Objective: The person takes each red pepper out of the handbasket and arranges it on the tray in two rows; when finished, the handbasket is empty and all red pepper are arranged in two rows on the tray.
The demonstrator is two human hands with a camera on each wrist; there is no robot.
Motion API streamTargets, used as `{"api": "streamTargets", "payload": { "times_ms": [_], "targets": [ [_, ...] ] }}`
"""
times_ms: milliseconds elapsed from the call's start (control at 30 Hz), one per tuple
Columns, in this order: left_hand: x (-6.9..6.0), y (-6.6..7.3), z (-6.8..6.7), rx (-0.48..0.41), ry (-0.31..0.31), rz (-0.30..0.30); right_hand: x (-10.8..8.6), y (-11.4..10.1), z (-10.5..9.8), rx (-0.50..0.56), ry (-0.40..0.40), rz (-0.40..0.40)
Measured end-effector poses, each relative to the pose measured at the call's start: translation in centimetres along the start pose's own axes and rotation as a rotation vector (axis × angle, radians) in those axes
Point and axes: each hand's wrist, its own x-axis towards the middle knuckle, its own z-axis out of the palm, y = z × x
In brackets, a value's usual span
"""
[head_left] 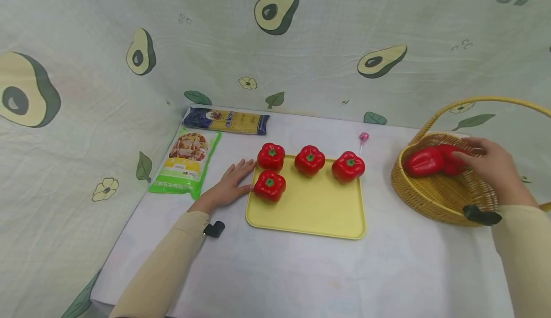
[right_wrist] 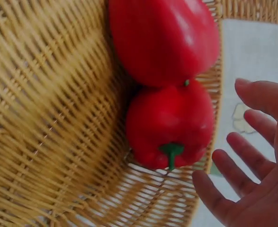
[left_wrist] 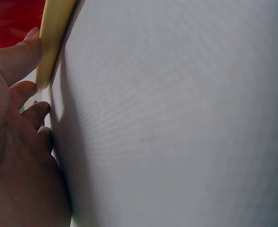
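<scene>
My left hand [head_left: 225,190] rests at the left edge of a yellow tray [head_left: 318,210], fingers extended, thumb beside a red bell pepper [head_left: 269,186]. Other red bell peppers stand along the tray's far side: one at the left corner [head_left: 271,157], a middle one [head_left: 309,160] and one at the right [head_left: 348,167]. At the right, my right hand [head_left: 495,165] reaches into a wicker basket [head_left: 413,196]. Two bell peppers lie inside, one lengthwise [head_left: 424,161], the other [right_wrist: 172,125] with its green stem showing. In the right wrist view, the spread fingers appear apart from both.
A blue and yellow pasta packet [head_left: 228,121] lies at the back left. Nearer stands a green food bag [head_left: 187,160], lying flat. A pink lollipop [head_left: 363,137] is behind the tray. The basket's tall handle [head_left: 486,99] arches over its opening. Printed cloth hangs behind.
</scene>
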Motion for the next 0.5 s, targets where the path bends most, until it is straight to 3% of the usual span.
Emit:
{"api": "streamTargets", "payload": {
  "times_ms": [200, 500],
  "targets": [
    [0.0, 0.0, 0.0, -0.001, 0.0, -0.002, -0.1, 0.8, 0.3, -0.025, -0.021, 0.034],
    [0.1, 0.0, 0.1, 0.005, -0.002, -0.008, 0.2, 1.8, 0.4, -0.079, -0.071, -0.003]
  ]
}}
